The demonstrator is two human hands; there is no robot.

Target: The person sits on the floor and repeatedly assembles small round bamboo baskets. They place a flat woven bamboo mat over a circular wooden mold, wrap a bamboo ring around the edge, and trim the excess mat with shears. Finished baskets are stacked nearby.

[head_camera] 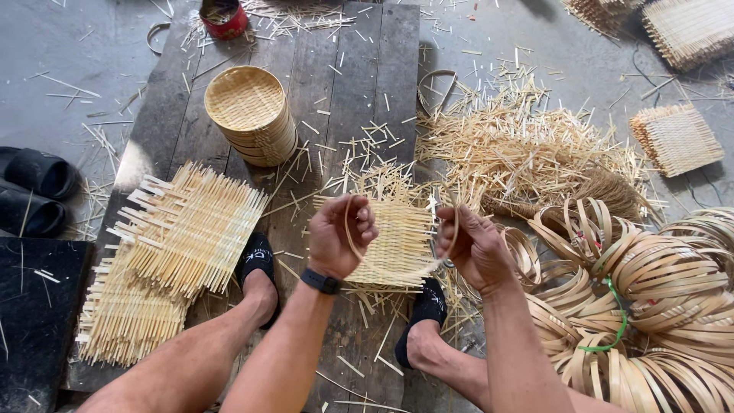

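My left hand [340, 235] and my right hand [472, 245] are both closed on a thin bamboo hoop [348, 229], held up in front of me between them. Behind the hoop, a square woven bamboo mat [394, 237] with loose strip ends lies on the dark wooden board [336, 76], between my two feet in black socks. A black band sits on my left wrist.
A stack of round woven baskets [251, 115] stands on the board. Flat woven mats [172, 245] lie piled at left. Bundles of bamboo hoops [650, 283] lie at right, behind them a heap of strip offcuts [520, 145]. Black sandals [34, 191] sit far left, a red tin [224, 19] far back.
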